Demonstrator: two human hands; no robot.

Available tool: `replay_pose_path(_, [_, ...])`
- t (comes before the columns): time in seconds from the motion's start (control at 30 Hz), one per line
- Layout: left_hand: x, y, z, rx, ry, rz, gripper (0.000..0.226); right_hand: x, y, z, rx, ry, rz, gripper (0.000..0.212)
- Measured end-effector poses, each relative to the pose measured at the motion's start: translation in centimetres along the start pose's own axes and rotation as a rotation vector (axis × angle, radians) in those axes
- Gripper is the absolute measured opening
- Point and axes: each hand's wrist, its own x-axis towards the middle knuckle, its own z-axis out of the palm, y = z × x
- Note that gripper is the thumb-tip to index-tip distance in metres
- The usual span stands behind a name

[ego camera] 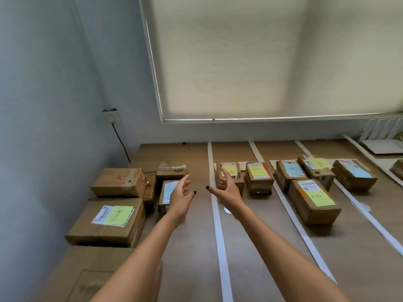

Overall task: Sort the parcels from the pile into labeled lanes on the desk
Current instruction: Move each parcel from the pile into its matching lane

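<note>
Your left hand and right hand hover spread, holding nothing; six brown note-tagged parcels sit between four tape strips.

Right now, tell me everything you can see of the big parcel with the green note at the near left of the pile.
The big parcel is a brown cardboard box, closed, lying flat on its broad face at the near left of the pile. On its top sit a white printed shipping label and, overlapping it, a green sticky note with handwriting too blurred to read. Its edges look slightly crushed. A smaller plain brown box rests partly on its far edge. Neither hand touches it.
</note>
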Motion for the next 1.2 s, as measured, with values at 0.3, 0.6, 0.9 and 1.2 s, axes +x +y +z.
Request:
replay_pose_path(0.3, [0.0,-4.9,-12.7,-0.033,0.042,-0.004,0.057,-1.9,-3.7,13.3,0.082,-0.052,-0.015,0.08])
replay_pose_path(0.6, [0.2,-9.5,-21.9,0.035,0.125,-0.071,0.056,-1.9,-3.6,21.1,0.056,-0.123,0.051,0.076])
replay_pose_path(0.9, [1.2,-16.5,-27.3,0.122,0.26,-0.18,0.055,-1.0,0.1,26.4,0.034,-0.217,0.189,0.083])
replay_pose_path(1.2, [4.5,-24.0,-30.8,0.212,0.287,-0.25,0.064,1.5,5.9,30.4,-0.028,-0.254,0.317,0.085])
